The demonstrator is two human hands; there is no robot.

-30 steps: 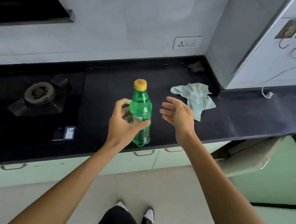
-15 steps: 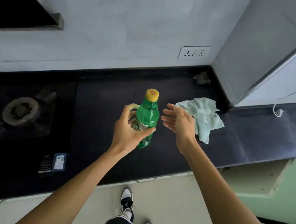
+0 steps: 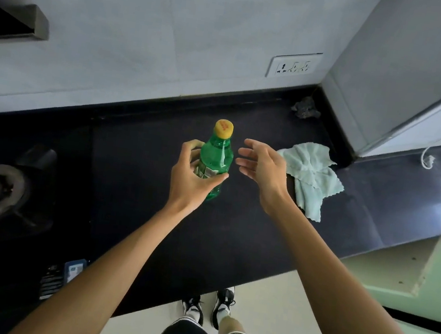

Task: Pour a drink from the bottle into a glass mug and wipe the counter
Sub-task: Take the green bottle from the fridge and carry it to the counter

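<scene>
Green bottle (image 3: 216, 157), yellow cap (image 3: 223, 128) on: gripped by left hand (image 3: 190, 175). Right hand (image 3: 262, 166): fingers spread, empty. Cloth (image 3: 313, 179) on counter (image 3: 141, 184).

Red marks on the yellow cap (image 3: 223, 127) of my bottle (image 3: 216, 155) blurred, its label (image 3: 207, 171) and the stove sticker (image 3: 74, 271) unreadable.

Both your bare arms reach forward, forearms angling in toward each other. Your left hand (image 3: 193, 176) curls round the bottle (image 3: 217, 153), thumb across its near side. Your right hand (image 3: 265, 167) hovers just beside it, fingers loose and spread, touching nothing.
</scene>
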